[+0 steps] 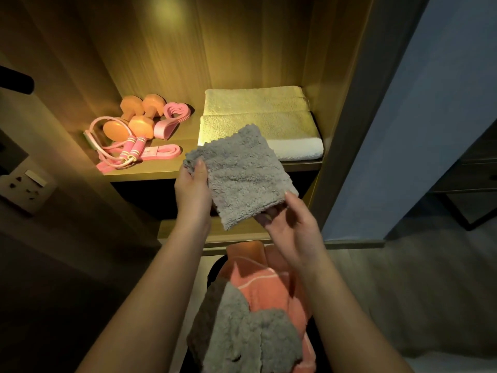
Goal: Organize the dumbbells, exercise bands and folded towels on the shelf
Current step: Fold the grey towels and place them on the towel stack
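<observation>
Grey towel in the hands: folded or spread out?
Folded. The grey towel is a compact thick square, gripped at opposite corners by the left hand and right hand, not hanging open.

Items by count. Shelf [150, 172]: two dumbbells [141, 124], two pink bands [164, 151], one skipping rope [131, 147], two white towels [269, 126]. Held: one grey cloth [242, 173]. Below the shelf: one crumpled grey cloth [242, 335], at least one orange towel [269, 292]
</observation>
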